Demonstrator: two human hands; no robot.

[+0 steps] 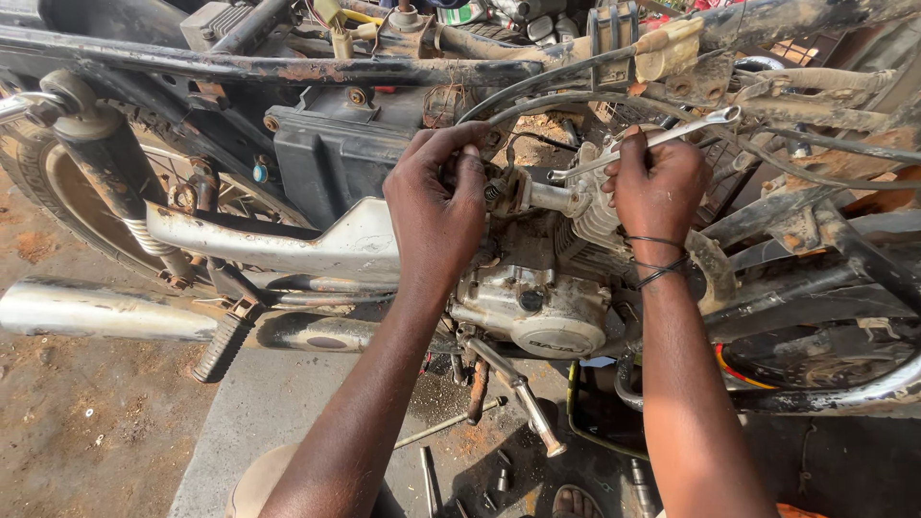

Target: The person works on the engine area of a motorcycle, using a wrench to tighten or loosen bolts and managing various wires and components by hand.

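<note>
Below me, a stripped, rusty motorcycle [317, 72] lies across the view, its dirty silver engine block [537, 302] near the centre. My left hand [436, 197] sits just left of the engine's upper part, fingers curled narrow and pinching at a small fitting beside a short coiled spring [493, 190]; I cannot tell exactly what the fingertips grip. My right hand [657, 187] is to the right of it, closed in a fist around a slim silver open-ended spanner [652, 141]. The spanner runs from the fist leftward toward the pale metal engine head [576, 197], which lies between my two hands, and its free end sticks out up and to the right. Black bands [657, 259] circle my right wrist.

A long chrome exhaust pipe [106, 309] stretches to the left, nearer than the frame, with a black ribbed footpeg [221, 347] beside it. A black spoked rear wheel [67, 182] and a coil shock absorber [144, 230] stand at far left. Grey cables [576, 96] arch above my hands. On the near concrete ground [278, 403], loose bolts and a thin metal rod [446, 425] lie scattered under the engine, close to a rusty kick lever [518, 393].
</note>
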